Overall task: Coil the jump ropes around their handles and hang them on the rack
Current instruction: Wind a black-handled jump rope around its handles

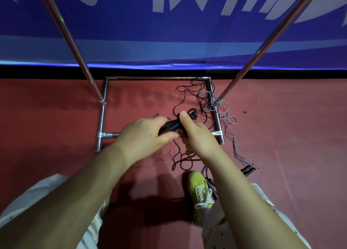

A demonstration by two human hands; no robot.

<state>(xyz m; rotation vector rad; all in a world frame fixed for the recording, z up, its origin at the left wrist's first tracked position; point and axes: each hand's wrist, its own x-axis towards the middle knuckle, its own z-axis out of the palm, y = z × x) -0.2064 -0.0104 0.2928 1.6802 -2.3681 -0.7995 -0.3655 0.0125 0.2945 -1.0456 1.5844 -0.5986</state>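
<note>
Jump-rope handles [170, 127], black and held together as one bundle, are gripped above the red floor [56, 117] in front of the rack base. At the near edge of the view a yellow-green laced shoe [200, 187] is planted on the floor, with another black handle [211, 187] lying just beside it on its right. Slightly farther out, a pair of black handles [247, 169] lies on the floor to the right, joined to a grey cord [230, 128] that is trailed in loose waves toward the rack. The bundle is clasped by the left hand [144, 136], whose fingers are curled round its lower end. The upper end is pinched by the right hand [195, 134], with the thumb laid along it; a small loop of black cord [193, 112] is seen just past the thumb tip. More black cord is hung below the hands and is pooled in loops on the floor between them and the shoe. Beyond the hands, the chrome rack [157, 78] is stood on the floor, its rectangular base partly draped with tangled black and grey cord at the right corner, and two slanted chrome poles rise from its sides. Farthest off, a blue banner [169, 33] with pale lettering is stretched across the background.
</note>
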